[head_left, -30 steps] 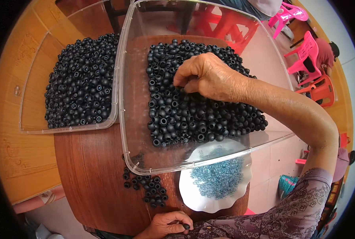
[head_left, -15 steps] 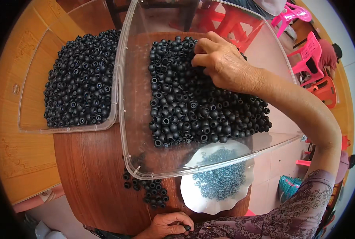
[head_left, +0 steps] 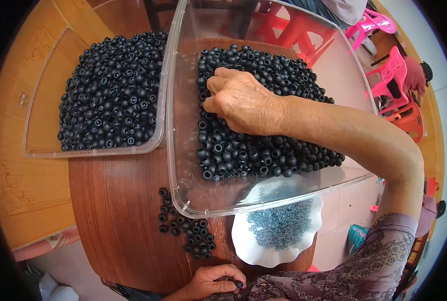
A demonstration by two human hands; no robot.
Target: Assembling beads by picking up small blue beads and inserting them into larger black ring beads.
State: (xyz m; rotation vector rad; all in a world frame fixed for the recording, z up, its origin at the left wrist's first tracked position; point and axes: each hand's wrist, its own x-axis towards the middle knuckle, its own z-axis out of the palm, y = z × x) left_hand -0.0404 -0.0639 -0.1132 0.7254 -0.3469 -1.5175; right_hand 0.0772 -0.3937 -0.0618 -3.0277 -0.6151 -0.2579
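Dark polished wood fills the middle of the view, a round table (head_left: 113, 226) with pale wooden boards off to its left. Far left sits a clear plastic tray (head_left: 38, 145) heaped with black ring-shaped beads (head_left: 110, 93). Just beside it, edge to edge, a larger clear tray (head_left: 183, 165) holds a second spread of the same black beads (head_left: 263, 150). Below it, a small loose cluster of beads (head_left: 183, 228) lies on the bare wood. Down at the bottom edge the left hand (head_left: 213, 283) is curled, thumb and finger pinched on a single black bead (head_left: 239, 284). Up top, the right hand (head_left: 243, 103) rests palm down on the pile in the larger tray, fingers bent into the beads; whether it grips any, I cannot tell. Under that tray's near rim shows a white scalloped plate (head_left: 248, 251) carrying tiny blue rings (head_left: 281, 226). Pink plastic chairs (head_left: 391, 75) stand at far right.
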